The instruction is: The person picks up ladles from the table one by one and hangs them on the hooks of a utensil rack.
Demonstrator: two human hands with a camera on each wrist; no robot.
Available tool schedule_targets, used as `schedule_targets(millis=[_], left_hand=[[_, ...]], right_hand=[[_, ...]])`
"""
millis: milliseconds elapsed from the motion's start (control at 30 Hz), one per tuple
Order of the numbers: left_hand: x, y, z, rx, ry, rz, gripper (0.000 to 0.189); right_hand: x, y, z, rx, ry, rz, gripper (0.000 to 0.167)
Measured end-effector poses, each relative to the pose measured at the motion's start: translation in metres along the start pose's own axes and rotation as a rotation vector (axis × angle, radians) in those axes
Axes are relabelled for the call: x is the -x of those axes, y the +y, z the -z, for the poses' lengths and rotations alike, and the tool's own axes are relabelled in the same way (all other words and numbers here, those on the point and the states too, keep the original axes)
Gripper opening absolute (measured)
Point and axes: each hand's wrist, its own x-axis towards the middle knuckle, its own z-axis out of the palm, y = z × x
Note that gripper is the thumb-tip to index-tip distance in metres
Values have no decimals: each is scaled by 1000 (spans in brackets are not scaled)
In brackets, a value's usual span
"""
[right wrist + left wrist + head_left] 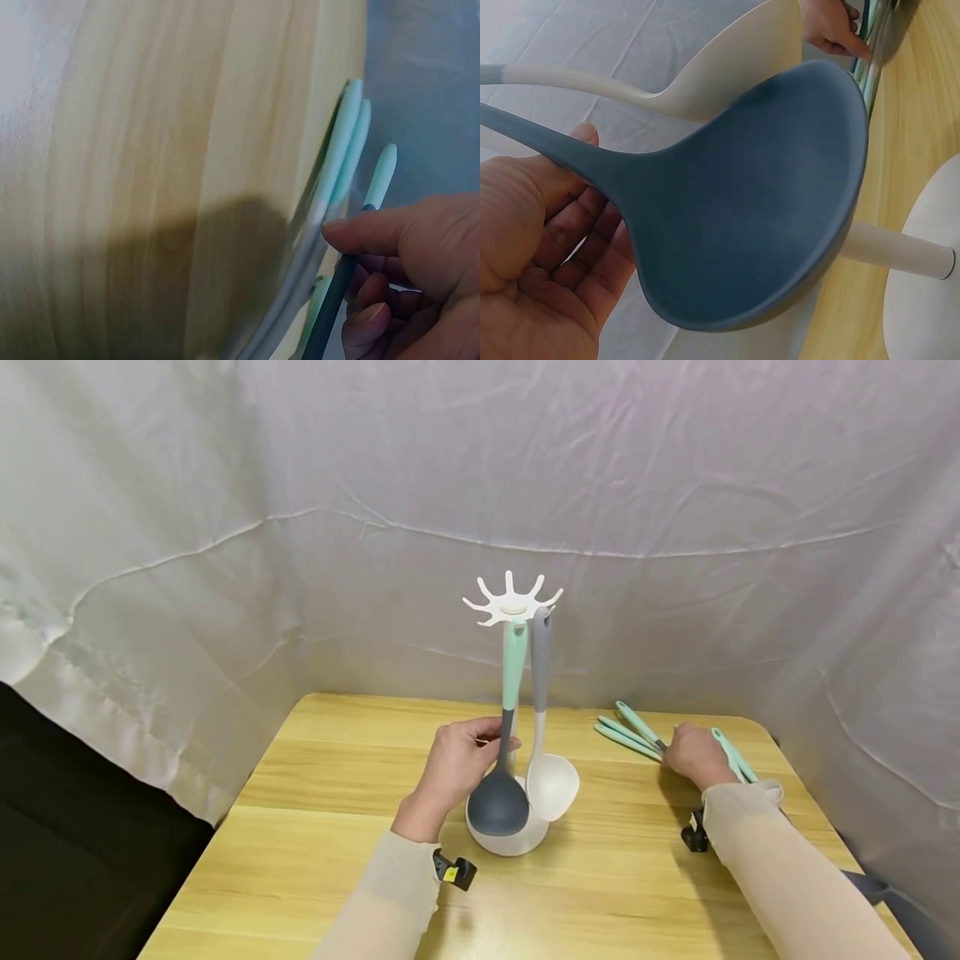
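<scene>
A dark grey ladle (498, 804) with a mint grip hangs from the hooked top of a white utensil stand (508, 842). My left hand (461, 760) is at its neck, thumb and fingers curled around it; whether they also touch the pole behind is hidden. Beside it hangs a white ladle (553, 787) with a grey grip. At the right, my right hand (699, 755) is over several mint-handled utensils (628, 737) on the table. In the right wrist view its thumb and fingers pinch the dark shaft (337, 289) of one mint-handled utensil; its head is hidden.
The wooden table (337, 877) ends at a pale cloth backdrop (420, 568). More mint handles (733, 754) lie right of my right hand. Dark grey utensil parts (866, 887) show beside my right sleeve near the table's right edge.
</scene>
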Motion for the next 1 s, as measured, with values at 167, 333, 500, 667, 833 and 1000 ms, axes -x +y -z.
schedule_targets(millis=[167,333,500,667,833,1000], left_hand=[[0,1,1,-3,-5,3,18],[0,2,1,-9,-10,14,20],[0,2,1,-12,-9,8,19],[-1,2,0,-7,-10,-9,19],[-1,1,0,-10,-11,-3,21],[-1,1,1,-11,-11,4,22]], right_hand=[[3,-6,10,-4,30,60,14],[2,-9,19,-54,54,71,17],[5,-11,24,-94,54,55,22],[14,-14,29,-182,67,40,28],[25,-22,34,-259,145,35,29],[39,-37,42,-371,227,19,34]])
